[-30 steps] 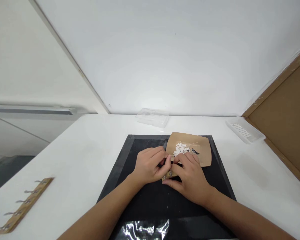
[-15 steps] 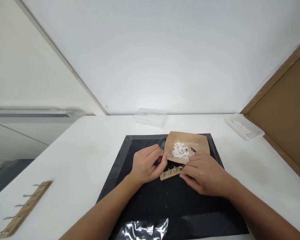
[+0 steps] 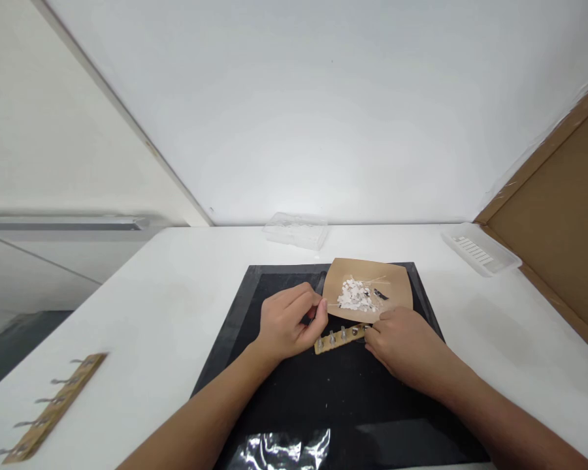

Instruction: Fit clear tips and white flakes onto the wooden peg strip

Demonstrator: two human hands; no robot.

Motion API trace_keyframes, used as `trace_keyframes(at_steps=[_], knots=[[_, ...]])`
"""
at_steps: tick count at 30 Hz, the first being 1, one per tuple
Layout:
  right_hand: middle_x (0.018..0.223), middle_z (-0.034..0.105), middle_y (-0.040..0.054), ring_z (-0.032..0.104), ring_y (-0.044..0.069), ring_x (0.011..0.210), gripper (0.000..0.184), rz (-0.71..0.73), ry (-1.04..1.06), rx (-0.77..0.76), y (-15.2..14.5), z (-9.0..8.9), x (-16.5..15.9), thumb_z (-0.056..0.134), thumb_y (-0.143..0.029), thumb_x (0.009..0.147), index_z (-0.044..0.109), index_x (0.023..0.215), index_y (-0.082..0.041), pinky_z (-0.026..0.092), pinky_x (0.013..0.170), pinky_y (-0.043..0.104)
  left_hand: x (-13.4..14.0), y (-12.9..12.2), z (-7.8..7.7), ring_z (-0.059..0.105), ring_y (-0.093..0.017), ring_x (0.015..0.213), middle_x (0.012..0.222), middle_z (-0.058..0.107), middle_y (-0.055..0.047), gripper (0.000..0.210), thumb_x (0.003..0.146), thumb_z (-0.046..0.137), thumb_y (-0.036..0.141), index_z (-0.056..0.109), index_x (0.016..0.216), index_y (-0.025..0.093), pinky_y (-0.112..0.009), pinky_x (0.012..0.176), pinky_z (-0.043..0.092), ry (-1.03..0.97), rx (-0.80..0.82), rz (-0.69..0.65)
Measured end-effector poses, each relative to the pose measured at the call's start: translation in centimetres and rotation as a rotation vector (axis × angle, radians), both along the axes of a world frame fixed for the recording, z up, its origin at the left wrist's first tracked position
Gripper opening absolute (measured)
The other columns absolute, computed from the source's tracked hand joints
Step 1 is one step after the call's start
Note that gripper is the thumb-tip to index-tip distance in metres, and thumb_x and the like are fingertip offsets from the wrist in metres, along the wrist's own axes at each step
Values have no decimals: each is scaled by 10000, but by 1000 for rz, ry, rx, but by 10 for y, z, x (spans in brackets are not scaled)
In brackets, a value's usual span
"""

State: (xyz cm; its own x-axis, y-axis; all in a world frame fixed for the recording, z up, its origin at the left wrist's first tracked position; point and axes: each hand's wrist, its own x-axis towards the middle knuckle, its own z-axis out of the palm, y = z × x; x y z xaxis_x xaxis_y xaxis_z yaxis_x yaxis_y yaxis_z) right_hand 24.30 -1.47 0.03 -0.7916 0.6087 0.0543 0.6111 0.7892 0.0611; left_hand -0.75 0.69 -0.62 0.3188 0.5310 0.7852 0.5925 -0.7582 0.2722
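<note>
My left hand (image 3: 294, 320) is closed in a pinch at the left edge of the brown paper sheet (image 3: 396, 281); a thin pale strand (image 3: 332, 304) sticks out from its fingertips. Just below the paper, a light wooden strip with small metal clips (image 3: 340, 339) lies on the black mat (image 3: 318, 385). My right hand (image 3: 396, 339) is closed at the strip's right end, its fingertips at the last clip and partly hiding it. On the paper sit a heap of small white flakes (image 3: 357, 295) and a small dark piece (image 3: 381, 294).
Another wooden strip with metal clips (image 3: 59, 411) lies on the white table (image 3: 176, 294) at the left. A clear plastic case (image 3: 296, 232) stands near the back wall. At the right is a translucent tray (image 3: 500, 261) holding white strips, beside a brown cardboard panel (image 3: 563, 189).
My right hand has shifted right along the strip, uncovering another clip and the dark piece on the paper. My left hand keeps its pinch and place.
</note>
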Motion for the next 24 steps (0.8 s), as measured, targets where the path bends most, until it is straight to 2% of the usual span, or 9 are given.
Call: trace_keyframes(at_steps=[5, 10, 13, 15, 17, 19, 21, 24], knots=[[709, 730, 72, 662, 222, 630, 165, -57, 39, 24, -3, -3, -6, 734, -75, 871, 687, 746, -172, 334, 561, 328, 0, 0, 0, 439, -103, 550, 640, 496, 43, 215, 909, 633, 69, 547, 756, 195, -247, 522, 333, -7, 3, -11], [687, 725, 80, 665, 230, 610, 116, -49, 29, 11, -9, -1, -10, 692, -59, 908, 690, 839, -152, 304, 537, 333, -1, 1, -2, 436, -102, 554, 642, 495, 44, 208, 907, 630, 70, 552, 759, 194, -247, 519, 334, -4, 1, -4], [727, 734, 77, 663, 221, 633, 87, -45, 30, -40, -9, 4, -6, 668, -139, 953, 676, 869, -160, 303, 558, 331, -1, 1, -2, 445, -105, 556, 643, 497, 42, 194, 903, 634, 68, 568, 769, 192, -250, 520, 342, -7, -4, -19], [753, 732, 61, 653, 206, 656, 136, -35, 76, -92, -7, 10, -3, 632, -211, 989, 658, 860, -174, 315, 588, 324, -1, 0, 0, 470, -112, 568, 653, 508, 37, 141, 908, 636, 78, 615, 824, 188, -250, 527, 370, -7, -20, -53], [762, 720, 43, 634, 188, 671, 171, -32, 146, -136, -5, 15, 0, 592, -249, 1009, 646, 862, -182, 321, 617, 315, 0, -2, 2, 534, -128, 625, 713, 567, 14, 94, 923, 637, 95, 668, 948, 181, -254, 564, 437, 1, -69, -99], [759, 699, 29, 605, 172, 676, 159, -33, 230, -164, -3, 18, 3, 570, -240, 1007, 637, 874, -185, 323, 637, 307, 3, -4, 5, 613, -154, 735, 830, 648, -33, 161, 942, 627, 99, 684, 1070, 177, -278, 645, 523, 9, -138, -145], [753, 671, 12, 574, 158, 676, 118, -26, 322, -198, -1, 20, 4, 567, -210, 985, 621, 882, -192, 330, 653, 299, 6, -7, 7, 668, -186, 862, 955, 701, -77, 212, 958, 611, 89, 689, 1129, 187, -319, 745, 585, 9, -191, -180], [756, 642, -8, 558, 149, 703, 76, -25, 468, -289, 2, 23, 4, 577, -174, 953, 592, 884, -203, 367, 690, 291, 10, -10, 9, 698, -218, 971, 1025, 730, -97, 275, 953, 617, 70, 706, 1175, 206, -372, 841, 621, 7, -201, -268]])
